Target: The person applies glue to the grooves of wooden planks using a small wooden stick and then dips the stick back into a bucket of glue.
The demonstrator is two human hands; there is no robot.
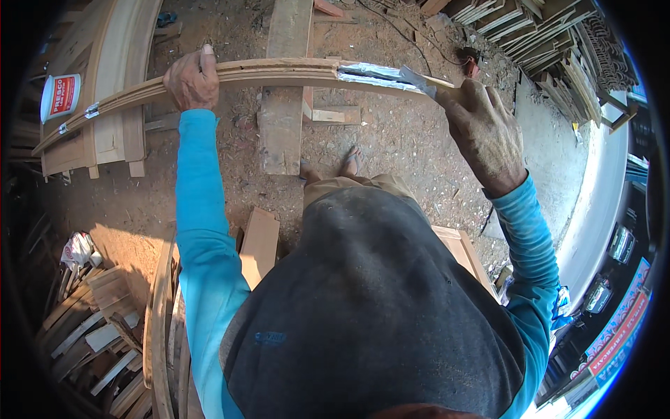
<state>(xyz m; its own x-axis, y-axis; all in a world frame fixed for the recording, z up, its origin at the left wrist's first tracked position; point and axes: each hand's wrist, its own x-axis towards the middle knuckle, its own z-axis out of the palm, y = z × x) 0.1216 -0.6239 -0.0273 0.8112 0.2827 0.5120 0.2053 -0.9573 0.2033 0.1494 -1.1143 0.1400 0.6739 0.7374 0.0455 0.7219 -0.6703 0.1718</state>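
A long wooden board (279,70) with a grooved edge runs across the far part of the view. My left hand (191,79) is closed around it left of the middle, thumb on top. White glue-like paste (377,72) coats the groove near the right end, and smaller white dabs (91,110) sit on the left part. In my right hand (484,129) is a putty knife (417,80), its flat grey blade touching the pasted stretch. The fingers hide most of its handle. A white tub (60,97) with a red label stands left of my left hand.
Wide planks (125,63) lie under the tub at the far left. A thick plank (283,133) extends beneath the board. Scrap wood (105,335) is piled at the lower left, and stacked wooden pieces (523,28) stand at the far right. A dark cable (401,31) crosses the dirt floor.
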